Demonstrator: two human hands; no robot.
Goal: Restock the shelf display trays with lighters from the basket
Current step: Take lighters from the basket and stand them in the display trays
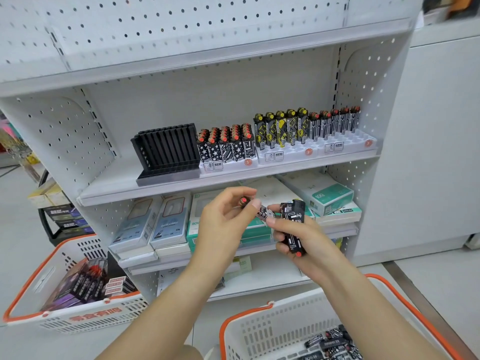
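- Head view: your left hand [228, 216] pinches one lighter [255, 207] by its red-capped end, drawing it from the bunch of lighters [292, 227] that your right hand [306, 245] clasps.
- You seem mid-step: separating one lighter for placing.
- Above your hands, the white display trays [345, 145] show empty front slots; next, lift it upright and seat it there.
- More stock lies in the basket [259, 331] below your right hand.

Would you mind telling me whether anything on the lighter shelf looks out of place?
The black display tray at the row's left end stands without lighters, and the rightmost white tray has lighters only along its back row; its front slots are bare.
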